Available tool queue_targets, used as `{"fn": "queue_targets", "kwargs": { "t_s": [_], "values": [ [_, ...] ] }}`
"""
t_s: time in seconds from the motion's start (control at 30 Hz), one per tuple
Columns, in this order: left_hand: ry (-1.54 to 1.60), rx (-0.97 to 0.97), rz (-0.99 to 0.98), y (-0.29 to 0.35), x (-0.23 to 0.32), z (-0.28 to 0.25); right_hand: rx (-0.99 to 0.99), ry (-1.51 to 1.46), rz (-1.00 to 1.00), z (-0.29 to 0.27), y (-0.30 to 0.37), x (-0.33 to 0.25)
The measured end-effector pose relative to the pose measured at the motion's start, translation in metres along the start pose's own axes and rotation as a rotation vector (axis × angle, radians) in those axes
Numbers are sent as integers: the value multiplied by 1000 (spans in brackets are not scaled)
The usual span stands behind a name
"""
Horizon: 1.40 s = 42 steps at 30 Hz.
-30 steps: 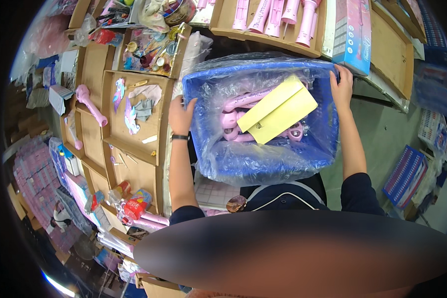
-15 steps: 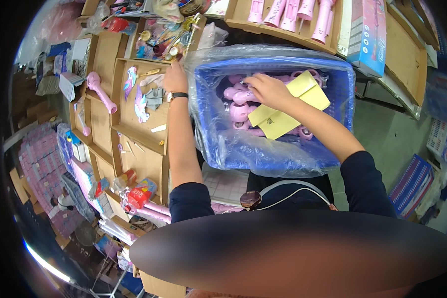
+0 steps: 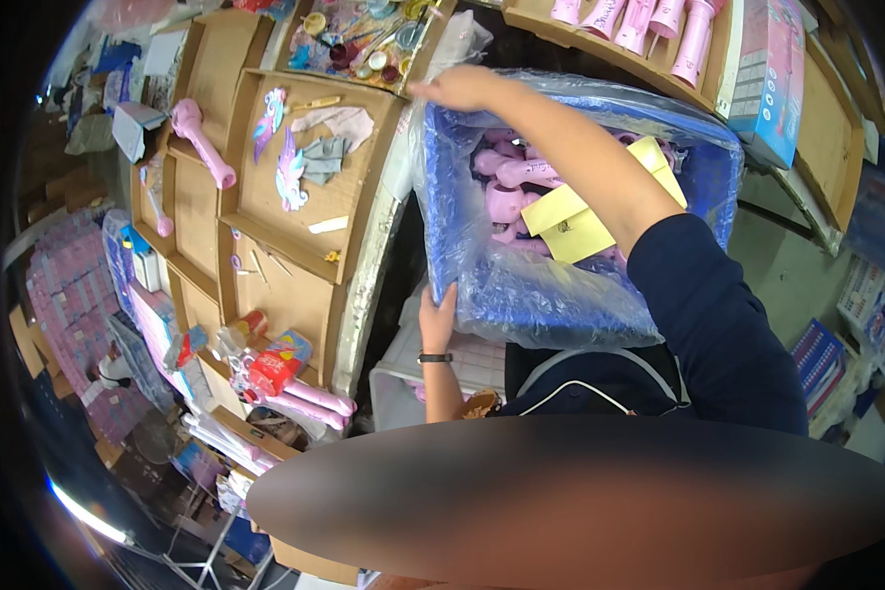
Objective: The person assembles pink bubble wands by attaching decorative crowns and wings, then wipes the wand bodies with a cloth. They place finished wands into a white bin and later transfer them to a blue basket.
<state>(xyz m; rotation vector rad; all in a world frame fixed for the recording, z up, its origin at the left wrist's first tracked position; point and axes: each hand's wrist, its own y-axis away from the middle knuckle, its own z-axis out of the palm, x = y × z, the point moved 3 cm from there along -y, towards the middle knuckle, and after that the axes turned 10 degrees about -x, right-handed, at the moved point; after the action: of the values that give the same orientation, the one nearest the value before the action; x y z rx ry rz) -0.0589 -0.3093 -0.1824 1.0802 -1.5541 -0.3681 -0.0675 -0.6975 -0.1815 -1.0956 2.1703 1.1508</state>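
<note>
A blue plastic crate (image 3: 733,187) lined with clear plastic film (image 3: 551,310) holds several pink handheld parts (image 3: 506,202). Folded yellow paper (image 3: 575,231) rests over them. At the crate's near left corner, my left hand (image 3: 438,320) grips the rim, thumb upward, with a dark band on the wrist. My right arm crosses above the crate. Its hand (image 3: 462,88) is over the far left corner, the slightly blurred fingers stretched left towards the edge of a cardboard tray (image 3: 374,167); nothing shows in them.
Left on the bench are winged ornaments (image 3: 290,172), grey cloth (image 3: 324,157), a pink handheld piece (image 3: 202,143) and a paint-stained tray (image 3: 364,44). A box of pink parts (image 3: 624,54) stands beyond the crate, beside a blue-pink carton (image 3: 767,84). A pale bin (image 3: 393,379) sits nearer me.
My left hand has left the tray corner and come down to the crate's near left corner. My right hand has gone from the pink parts to the far left corner. The view has shifted.
</note>
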Motion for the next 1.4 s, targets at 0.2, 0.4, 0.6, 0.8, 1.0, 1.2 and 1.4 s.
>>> {"fn": "queue_targets", "kwargs": {
  "t_s": [0.2,0.4,0.6,0.8,1.0,1.2,1.4],
  "values": [
    [120,351,386,8,-31,1,-99,-106,162,3,1,37],
    [655,336,164,-26,-82,7,767,96,-488,12,91,10],
    [375,-66,265,-117,-63,-11,568,-697,289,158,244,76],
    [-238,143,348,-78,26,-28,664,-1868,961,219,296,132],
    [-455,355,843,10,115,18,632,-1503,565,194,277,114],
    [-879,19,794,38,145,123,652,-1501,174,155,340,56],
    [190,-98,561,70,162,119,479,-1614,-36,131,419,47]
  ]
}}
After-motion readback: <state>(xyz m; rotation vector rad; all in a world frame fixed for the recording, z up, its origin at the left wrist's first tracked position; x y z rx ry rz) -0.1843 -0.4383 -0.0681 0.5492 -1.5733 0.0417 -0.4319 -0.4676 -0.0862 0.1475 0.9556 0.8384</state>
